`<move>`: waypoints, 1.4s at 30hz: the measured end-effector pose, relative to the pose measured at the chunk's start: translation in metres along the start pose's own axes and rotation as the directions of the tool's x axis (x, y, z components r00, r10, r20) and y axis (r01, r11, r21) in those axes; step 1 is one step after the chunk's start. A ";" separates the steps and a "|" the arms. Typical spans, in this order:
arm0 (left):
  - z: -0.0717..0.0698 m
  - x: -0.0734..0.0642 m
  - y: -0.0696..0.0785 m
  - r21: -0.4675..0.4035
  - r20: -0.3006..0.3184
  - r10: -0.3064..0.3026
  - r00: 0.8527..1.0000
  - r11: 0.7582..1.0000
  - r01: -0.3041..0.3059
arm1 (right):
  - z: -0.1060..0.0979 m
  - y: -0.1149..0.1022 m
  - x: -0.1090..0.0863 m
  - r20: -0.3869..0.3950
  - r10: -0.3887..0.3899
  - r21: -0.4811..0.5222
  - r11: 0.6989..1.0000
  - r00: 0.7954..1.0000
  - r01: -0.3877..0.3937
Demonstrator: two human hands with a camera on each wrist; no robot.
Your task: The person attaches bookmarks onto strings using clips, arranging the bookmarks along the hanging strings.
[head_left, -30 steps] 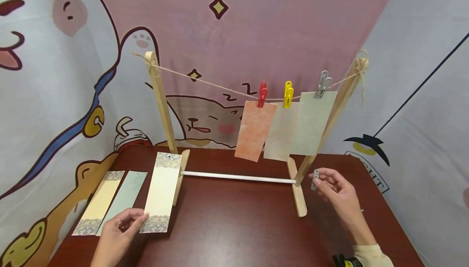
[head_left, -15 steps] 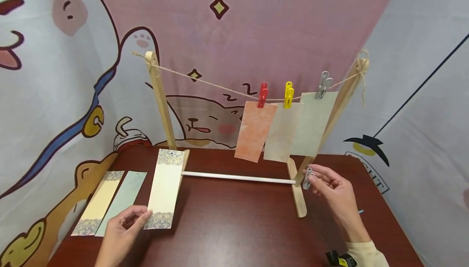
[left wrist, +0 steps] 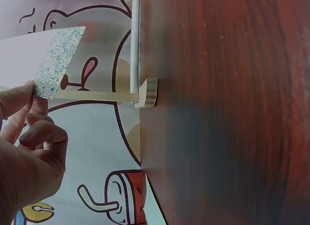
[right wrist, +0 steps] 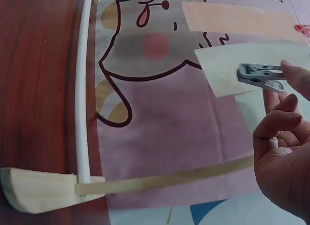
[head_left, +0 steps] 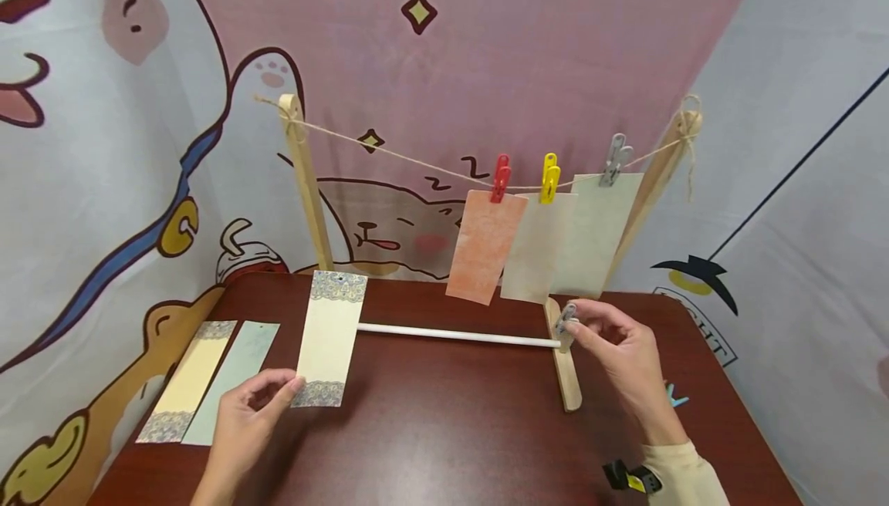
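Note:
My left hand [head_left: 253,413] pinches the lower left edge of a cream bookmark [head_left: 330,336] with patterned lace bands at both ends, held upright above the table. In the left wrist view the thumb and a fingertip grip the corner of its band [left wrist: 59,60]. A grey clothespin [head_left: 566,321] is pinched between thumb and fingers of my right hand [head_left: 621,359], in front of the stand's right foot. From a twine line [head_left: 410,159] hang an orange card [head_left: 485,247] by a red clothespin [head_left: 501,178], a beige card [head_left: 536,247] by a yellow clothespin [head_left: 550,178] and a pale green card [head_left: 596,236] by another grey clothespin [head_left: 615,160].
A yellow bookmark [head_left: 187,382] and a green one [head_left: 232,382] lie on the table's left. The wooden stand's posts [head_left: 305,182] carry the twine; a white rod [head_left: 458,334] joins its feet. A light blue clothespin [head_left: 674,396] lies behind my right wrist.
My left hand has raised the cream bookmark and moved it rightward. My right hand has shifted left and slightly up with the grey clothespin, uncovering more of the light blue one.

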State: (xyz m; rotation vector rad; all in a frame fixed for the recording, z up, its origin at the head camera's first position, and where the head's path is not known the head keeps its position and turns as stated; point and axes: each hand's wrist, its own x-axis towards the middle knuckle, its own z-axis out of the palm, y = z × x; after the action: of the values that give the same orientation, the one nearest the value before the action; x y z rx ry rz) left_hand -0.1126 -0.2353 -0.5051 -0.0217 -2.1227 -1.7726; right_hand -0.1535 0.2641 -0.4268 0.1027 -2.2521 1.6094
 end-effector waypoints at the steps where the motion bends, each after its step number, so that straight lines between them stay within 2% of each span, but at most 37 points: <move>1: 0.001 0.000 0.000 -0.007 -0.004 0.003 1.000 1.000 -0.003 | 0.002 -0.002 0.001 0.006 -0.006 -0.003 1.000 1.000 0.006; 8: 0.004 0.002 0.002 0.026 -0.028 -0.001 1.000 1.000 0.001 | 0.010 -0.012 0.006 0.006 -0.080 -0.007 0.997 0.997 0.080; 15: 0.010 0.005 0.002 0.002 -0.023 -0.007 1.000 1.000 0.007 | 0.020 -0.021 0.006 -0.034 -0.136 0.075 0.988 0.990 0.138; 22: 0.017 0.009 0.006 -0.009 -0.007 -0.006 1.000 1.000 0.006 | 0.031 -0.032 0.008 -0.059 -0.142 0.203 0.967 0.988 0.152; 30: 0.028 0.017 0.011 -0.041 -0.003 0.013 1.000 0.999 -0.013 | 0.046 -0.046 0.009 -0.083 -0.181 0.245 0.950 0.980 0.196; 35: 0.033 0.022 0.014 -0.058 0.007 0.016 1.000 0.998 -0.016 | 0.057 -0.053 0.011 -0.087 -0.199 0.331 0.919 0.976 0.216; 42: 0.044 0.031 0.021 -0.074 0.033 0.045 0.998 0.996 -0.043 | 0.066 -0.066 0.016 -0.128 -0.185 0.383 0.897 0.974 0.221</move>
State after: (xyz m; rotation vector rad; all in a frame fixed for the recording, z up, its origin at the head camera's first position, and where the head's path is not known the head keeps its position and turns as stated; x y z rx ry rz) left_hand -0.1486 -0.1960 -0.4826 -0.1181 -2.0638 -1.8362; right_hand -0.1673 0.1825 -0.3808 0.3534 -1.7556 1.8859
